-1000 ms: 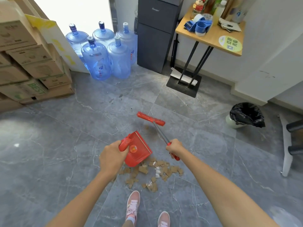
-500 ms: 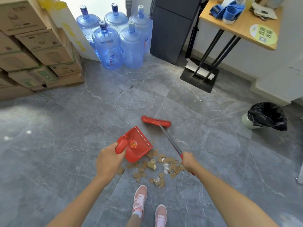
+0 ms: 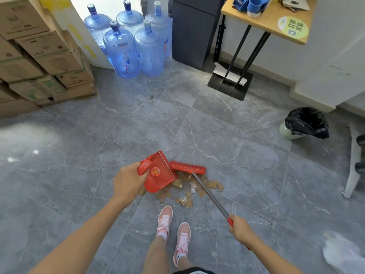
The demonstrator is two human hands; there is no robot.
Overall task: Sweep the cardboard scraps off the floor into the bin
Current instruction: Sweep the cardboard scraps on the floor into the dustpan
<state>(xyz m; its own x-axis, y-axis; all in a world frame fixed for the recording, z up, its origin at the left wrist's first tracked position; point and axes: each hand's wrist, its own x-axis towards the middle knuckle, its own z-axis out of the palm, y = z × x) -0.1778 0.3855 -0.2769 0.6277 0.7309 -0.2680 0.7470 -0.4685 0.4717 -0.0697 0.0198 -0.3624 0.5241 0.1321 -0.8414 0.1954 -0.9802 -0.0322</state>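
The cardboard scraps lie heaped mid-floor, just beyond two pink shoes. The left hand grips the red dustpan beside them; the right hand clenches the broom handle. The black-lined bin stands well apart, near the right wall.

Scraps between dustpan and brush.
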